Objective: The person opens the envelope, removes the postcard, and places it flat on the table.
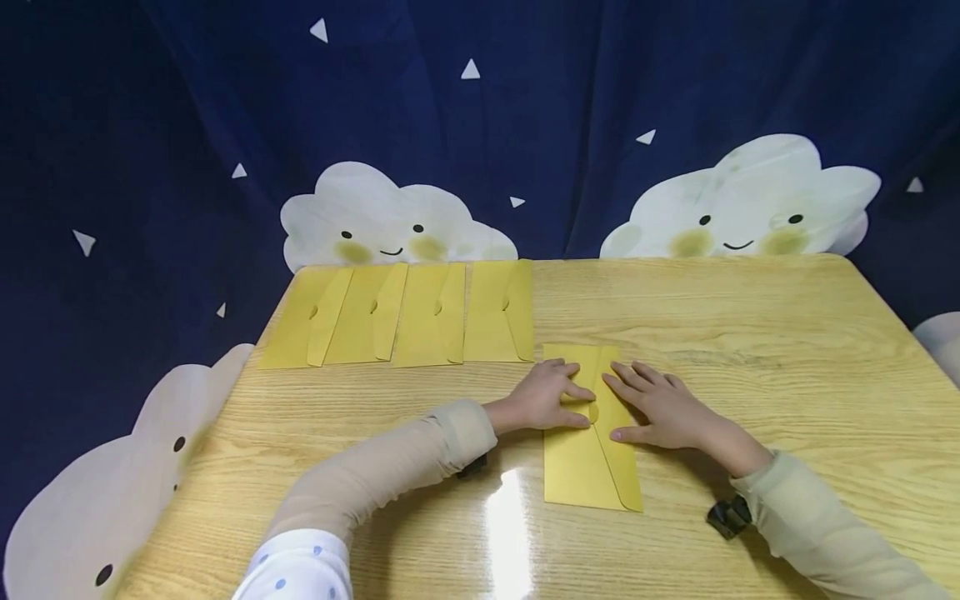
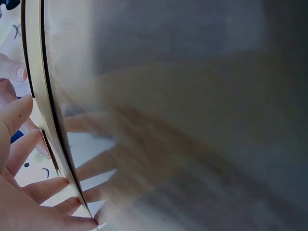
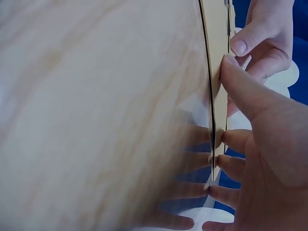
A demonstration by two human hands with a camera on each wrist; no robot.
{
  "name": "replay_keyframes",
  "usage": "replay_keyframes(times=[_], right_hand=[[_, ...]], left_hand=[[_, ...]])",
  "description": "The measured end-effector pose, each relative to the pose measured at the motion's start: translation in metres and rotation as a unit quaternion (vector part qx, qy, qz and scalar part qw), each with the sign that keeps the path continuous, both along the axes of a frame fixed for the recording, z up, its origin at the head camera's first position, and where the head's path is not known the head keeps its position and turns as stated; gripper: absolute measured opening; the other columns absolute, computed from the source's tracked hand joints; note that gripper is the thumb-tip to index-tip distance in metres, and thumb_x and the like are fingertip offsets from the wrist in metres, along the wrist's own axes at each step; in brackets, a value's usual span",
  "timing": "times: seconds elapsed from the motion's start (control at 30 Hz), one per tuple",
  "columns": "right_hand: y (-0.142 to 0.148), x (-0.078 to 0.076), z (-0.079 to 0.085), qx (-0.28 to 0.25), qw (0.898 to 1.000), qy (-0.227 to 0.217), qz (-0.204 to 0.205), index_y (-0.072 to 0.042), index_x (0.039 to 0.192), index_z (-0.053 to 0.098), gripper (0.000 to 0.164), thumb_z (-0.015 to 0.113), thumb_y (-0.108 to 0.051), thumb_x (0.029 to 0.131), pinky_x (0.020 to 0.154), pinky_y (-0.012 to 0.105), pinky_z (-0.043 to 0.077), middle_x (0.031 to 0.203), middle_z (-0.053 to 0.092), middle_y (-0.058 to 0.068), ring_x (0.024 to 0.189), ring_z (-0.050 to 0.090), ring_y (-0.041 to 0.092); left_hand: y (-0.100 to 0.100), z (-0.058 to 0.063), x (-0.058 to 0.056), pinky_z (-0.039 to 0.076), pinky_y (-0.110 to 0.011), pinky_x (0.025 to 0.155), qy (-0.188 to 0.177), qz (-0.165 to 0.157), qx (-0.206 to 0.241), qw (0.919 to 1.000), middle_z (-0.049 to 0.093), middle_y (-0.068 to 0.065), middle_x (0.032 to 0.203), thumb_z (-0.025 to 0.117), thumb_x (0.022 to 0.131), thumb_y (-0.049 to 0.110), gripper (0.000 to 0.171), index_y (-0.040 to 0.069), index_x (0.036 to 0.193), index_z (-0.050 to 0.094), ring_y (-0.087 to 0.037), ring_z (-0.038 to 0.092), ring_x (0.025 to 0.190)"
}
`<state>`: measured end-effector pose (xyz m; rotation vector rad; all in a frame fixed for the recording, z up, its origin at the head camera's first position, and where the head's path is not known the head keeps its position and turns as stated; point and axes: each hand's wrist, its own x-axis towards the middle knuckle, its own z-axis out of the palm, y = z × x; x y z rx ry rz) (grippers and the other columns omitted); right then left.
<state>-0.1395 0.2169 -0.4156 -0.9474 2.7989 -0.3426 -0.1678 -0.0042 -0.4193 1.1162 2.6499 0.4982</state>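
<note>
A yellow envelope (image 1: 577,471) lies on the wooden table, its long flap running down the middle with a round tab. Across its left side my left hand (image 1: 542,397) rests, fingers spread, thumb near the tab. My right hand (image 1: 667,408) touches the right edge from the other side, its fingers fanned out. In the left wrist view the left hand (image 2: 29,192) presses fingertips on the envelope (image 2: 41,82), seen almost edge-on. The right wrist view shows the right hand (image 3: 264,134) with fingertips on the envelope (image 3: 216,86), the other hand beyond it.
Several yellow envelopes (image 1: 435,317) lie in a row along the table's far left edge, flaps facing up. Behind the wooden table (image 1: 750,325) hangs a dark blue curtain (image 1: 555,100) with smiling clouds. A dark wrist device (image 1: 729,517) sits by the right sleeve.
</note>
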Motion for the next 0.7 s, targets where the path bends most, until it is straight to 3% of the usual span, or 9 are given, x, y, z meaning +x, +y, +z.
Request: replay_keyframes(times=[0.23,0.5,0.7], right_hand=[[0.0,0.001,-0.001,-0.001,1.0,0.004,-0.002,-0.003,0.14,0.035,0.083,0.056,-0.058,0.08,0.09,0.067,0.023,0.144,0.028,0.021,0.128,0.022,0.045],[0.001,-0.001,-0.004,0.004,1.0,0.001,-0.008,-0.004,0.141,0.034,0.085,0.056,-0.059,0.08,0.091,0.067,0.022,0.144,0.028,0.02,0.129,0.021,0.044],[0.001,0.0,-0.002,0.003,1.0,0.01,-0.008,-0.004,0.14,0.036,0.084,0.057,-0.058,0.079,0.09,0.067,0.024,0.143,0.03,0.02,0.128,0.024,0.045]], left_hand=[[0.004,0.001,0.001,0.025,-0.053,0.101,0.003,0.008,-0.018,0.9998,0.04,-0.015,0.138,0.065,0.082,0.043,0.037,0.026,0.115,0.065,-0.038,0.031,0.128],[0.009,0.002,0.001,0.027,-0.058,0.097,-0.018,0.035,0.003,0.9992,0.046,-0.014,0.133,0.068,0.079,0.042,0.033,0.023,0.106,0.07,-0.04,0.035,0.125],[0.011,0.001,0.0,0.029,-0.06,0.094,-0.004,0.049,0.014,0.9987,0.051,-0.012,0.129,0.07,0.078,0.04,0.026,0.021,0.095,0.073,-0.039,0.038,0.123]])
